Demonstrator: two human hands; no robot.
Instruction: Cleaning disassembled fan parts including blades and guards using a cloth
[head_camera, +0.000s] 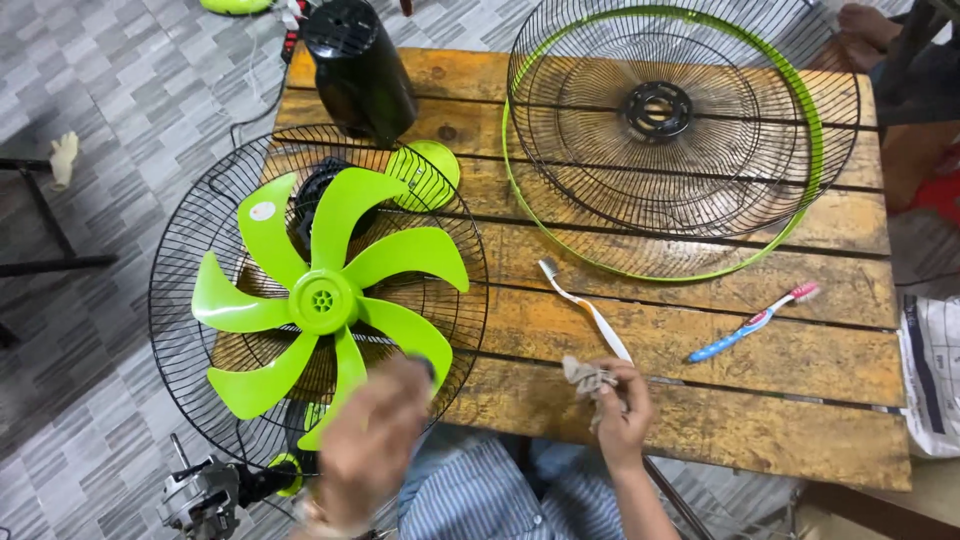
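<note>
— What couldn't you make out?

— The left hand (372, 440) was blurred, low over the bottom blade of the green fan (325, 300). Something dark showed at its fingertips, but I couldn't tell what, nor whether the grip was clenched or released. The wrist ran out of the picture at the bottom edge.

— And the other hand?

— The right hand (622, 412) lay on the front of the desk (700, 400), its grip clenched on a small crumpled rag (585, 378). Its fingers also lay against the end of a white toothbrush (588, 310), bristles pointing away from the person.

— Where did the fan sit?

— On a black wire guard (200, 300) that hung over the desk's left edge. A motor (205, 495) below it was half cut off.

— Any packages or labels?

— A small white round sticker (262, 211) on the upper left blade. At the right edge, a white printed bag (932, 370), partly cut off.

— What else stood around?

— A second guard with a green rim (812, 110) at the back right, a black cylinder (358, 65) at the back left, a green cap (432, 172) beside it, and a blue and red toothbrush (752, 322) well apart to the right.
</note>
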